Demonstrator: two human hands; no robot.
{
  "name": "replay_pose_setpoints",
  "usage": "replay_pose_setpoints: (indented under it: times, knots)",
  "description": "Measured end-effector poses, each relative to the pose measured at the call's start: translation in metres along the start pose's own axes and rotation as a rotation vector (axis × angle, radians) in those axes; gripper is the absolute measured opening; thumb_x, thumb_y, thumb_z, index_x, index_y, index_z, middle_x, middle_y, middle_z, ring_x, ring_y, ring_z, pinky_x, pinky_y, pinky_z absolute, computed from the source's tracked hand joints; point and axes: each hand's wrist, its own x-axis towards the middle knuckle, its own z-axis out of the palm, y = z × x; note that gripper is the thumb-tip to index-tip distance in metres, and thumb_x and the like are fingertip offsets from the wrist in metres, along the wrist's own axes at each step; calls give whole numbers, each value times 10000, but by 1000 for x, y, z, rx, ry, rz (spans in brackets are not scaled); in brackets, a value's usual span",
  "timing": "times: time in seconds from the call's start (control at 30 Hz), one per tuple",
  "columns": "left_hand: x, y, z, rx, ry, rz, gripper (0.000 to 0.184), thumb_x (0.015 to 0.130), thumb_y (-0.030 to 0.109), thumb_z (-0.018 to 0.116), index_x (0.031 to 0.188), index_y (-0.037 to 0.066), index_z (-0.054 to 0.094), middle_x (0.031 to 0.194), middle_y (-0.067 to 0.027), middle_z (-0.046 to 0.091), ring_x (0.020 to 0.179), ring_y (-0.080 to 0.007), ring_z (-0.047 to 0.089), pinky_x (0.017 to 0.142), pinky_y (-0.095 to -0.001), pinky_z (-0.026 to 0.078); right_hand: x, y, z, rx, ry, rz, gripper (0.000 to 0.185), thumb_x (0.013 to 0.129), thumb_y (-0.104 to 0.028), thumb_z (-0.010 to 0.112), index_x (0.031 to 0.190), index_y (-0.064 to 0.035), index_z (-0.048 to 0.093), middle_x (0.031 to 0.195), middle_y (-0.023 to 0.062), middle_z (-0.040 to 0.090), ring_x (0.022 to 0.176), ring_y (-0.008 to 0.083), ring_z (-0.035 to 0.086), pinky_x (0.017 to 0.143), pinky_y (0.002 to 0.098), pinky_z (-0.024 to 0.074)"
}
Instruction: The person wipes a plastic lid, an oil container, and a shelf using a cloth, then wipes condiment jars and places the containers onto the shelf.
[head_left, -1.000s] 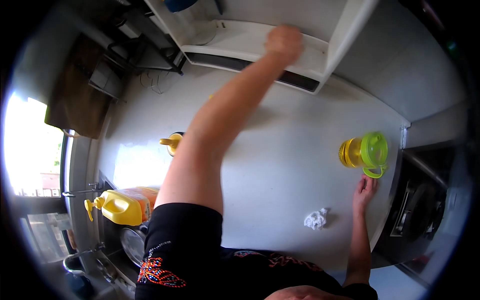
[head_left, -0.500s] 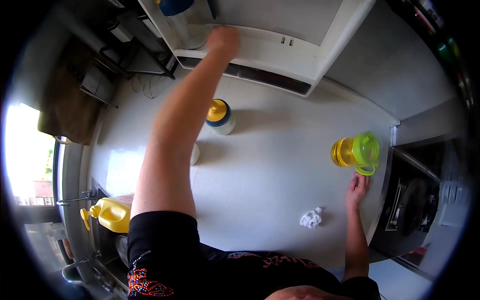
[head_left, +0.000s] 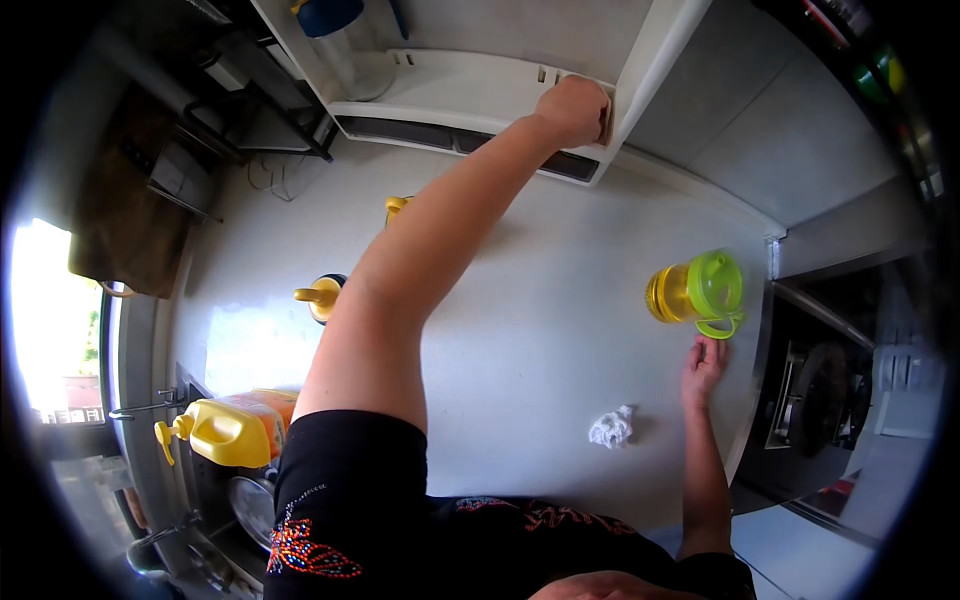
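Observation:
At the right end of a white shelf [head_left: 470, 85], my left hand [head_left: 575, 108] is closed against the surface; what it holds, if anything, is hidden. On the counter at right, my right hand [head_left: 704, 370] lies just below the handle of a green-lidded jug [head_left: 715, 285] with yellow liquid, fingers loosely extended and holding nothing. Whether they touch the handle I cannot tell. Two jars with yellow-topped lids, one [head_left: 320, 297] near my left elbow and one [head_left: 396, 207] farther back, are partly hidden by my left arm.
A crumpled white cloth or tissue [head_left: 612, 427] lies on the counter [head_left: 520, 350]. A clear container with a blue lid [head_left: 355, 65] stands at the shelf's left end. Left of me is a yellow pump bottle [head_left: 230, 430] by the sink; a stove [head_left: 820, 400] is at right.
My left hand has swept right along the shelf, from beside the clear container to the far right end. My right hand stays by the jug. The view has shifted slightly.

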Motion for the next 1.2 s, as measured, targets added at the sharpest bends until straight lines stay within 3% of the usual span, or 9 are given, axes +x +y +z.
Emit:
replay_pose_setpoints:
  times: [0.1, 0.17, 0.23, 0.33, 0.4, 0.5, 0.7, 0.97, 1.2]
  knots:
    - [-5, -17, -1, 12, 12, 79, 164, 645, 187, 635, 800, 164, 683, 831, -57, 646, 799, -243, 614, 741, -327, 491, 0, -1, 1, 26, 0, 6, 161, 700, 30, 498, 833, -52, 538, 838, 77, 554, 818, 283, 489, 749, 397, 385]
    - [-8, -31, -21, -29, -205, 24, 176, 634, 212, 636, 795, 164, 690, 777, -50, 652, 735, -232, 619, 715, -330, 488, -1, -2, -2, 32, 3, 9, 140, 701, 37, 501, 807, -51, 528, 831, 79, 552, 817, 284, 489, 746, 394, 386]
    - [-16, -58, -35, 116, -191, 187, 188, 648, 259, 562, 676, 91, 644, 678, -113, 623, 660, -270, 606, 609, -372, 465, 1, -3, -2, 21, 7, 3, 141, 699, 40, 499, 804, -48, 527, 832, 80, 552, 820, 283, 490, 745, 390, 387]
    - [-29, -109, -61, 152, -398, -128, 189, 590, 202, 667, 766, 139, 694, 712, -58, 654, 666, -190, 617, 631, -292, 479, 1, -7, -5, 28, 5, 29, 145, 695, 49, 491, 803, -41, 525, 834, 84, 552, 826, 282, 492, 743, 379, 392]
    - [-48, -120, -82, 137, -361, -202, 178, 587, 160, 651, 754, 109, 688, 690, -66, 648, 635, -188, 611, 610, -295, 477, 1, -3, -3, 69, 9, 45, 145, 696, 54, 488, 803, -36, 524, 839, 85, 552, 829, 281, 493, 744, 373, 395]
    - [-52, -103, -78, 90, -209, 0, 166, 592, 141, 625, 742, 98, 682, 667, -66, 639, 599, -185, 594, 600, -299, 471, 0, -3, -1, 89, 19, 57, 143, 696, 57, 485, 803, -31, 523, 844, 86, 551, 828, 279, 493, 743, 369, 398]
    - [11, -23, -2, -194, -108, 118, 208, 600, 184, 599, 782, 136, 685, 646, -79, 621, 585, -213, 572, 581, -301, 460, 3, 0, -3, 50, -1, 28, 142, 695, 58, 487, 797, -32, 529, 830, 78, 553, 819, 267, 494, 740, 366, 399]
    - [-27, -102, -42, -105, -182, 54, 137, 581, 130, 609, 706, 106, 661, 591, -19, 585, 538, -139, 528, 516, -297, 432, 0, -1, 0, 35, 4, 16, 203, 682, 40, 478, 850, -53, 545, 848, 69, 550, 820, 278, 485, 726, 388, 389]
    - [-19, -104, -31, 41, -114, 15, 140, 573, 205, 583, 661, 128, 658, 642, -92, 617, 607, -229, 599, 567, -331, 464, -1, 3, 3, 66, 18, 28, 177, 685, 37, 482, 834, -43, 534, 868, 77, 550, 837, 286, 488, 738, 396, 393]
